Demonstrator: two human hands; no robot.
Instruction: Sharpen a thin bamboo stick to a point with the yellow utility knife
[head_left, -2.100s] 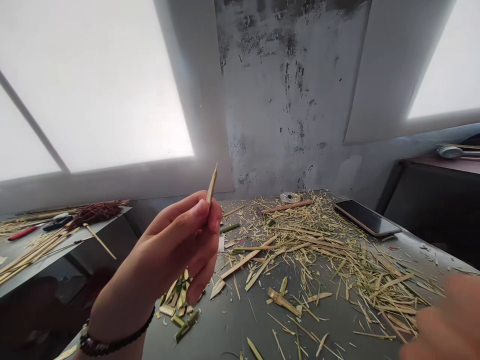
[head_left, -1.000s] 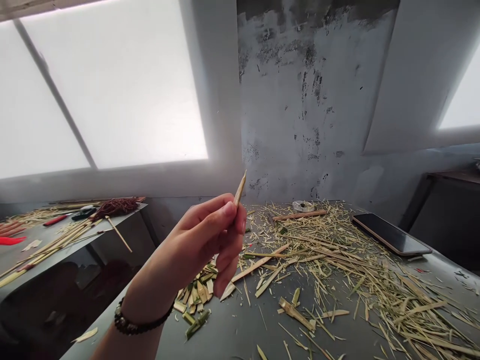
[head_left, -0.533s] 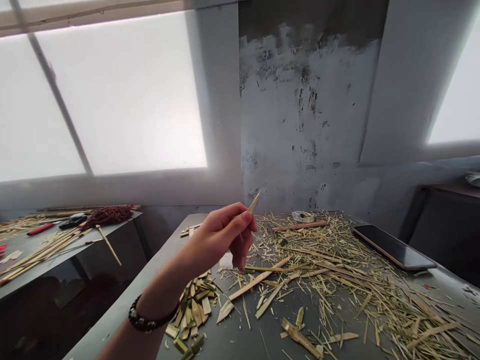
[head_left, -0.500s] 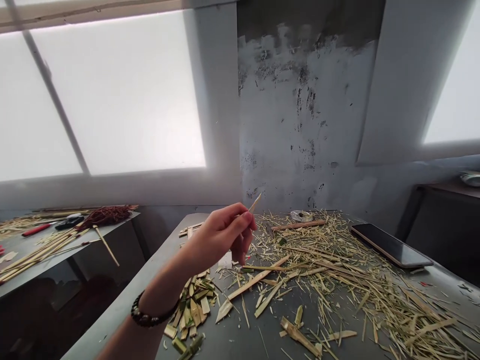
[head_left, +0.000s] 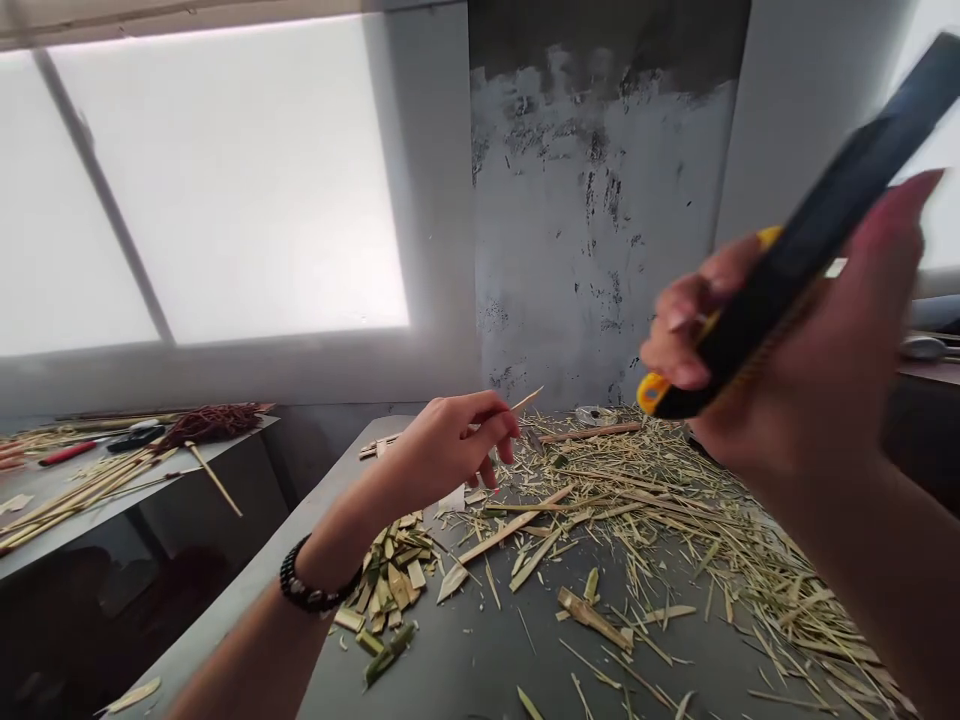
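My left hand [head_left: 469, 440], with a dark beaded bracelet at the wrist, pinches a thin pointed bamboo sliver [head_left: 528, 399] above the table. Its tip points up and to the right. High on the right, my right hand [head_left: 817, 340] is wrapped round a black and yellow utility knife [head_left: 795, 260], slightly blurred by motion. The knife slants from lower left to upper right; I cannot make out a bare blade. Under the left forearm lies a pile of short split bamboo pieces [head_left: 397, 580].
Bamboo shavings [head_left: 652, 510] cover much of the grey table [head_left: 465, 660]. A tape roll [head_left: 594, 415] and a brown stick [head_left: 592, 432] lie at the back. On the left table [head_left: 67, 535] are bamboo sticks, a red-handled tool [head_left: 67, 453] and dark red cord [head_left: 214, 425].
My right hand has come into view with the utility knife, now covering most of the phone on the right. In my left hand, the sliver has tilted lower toward the right.
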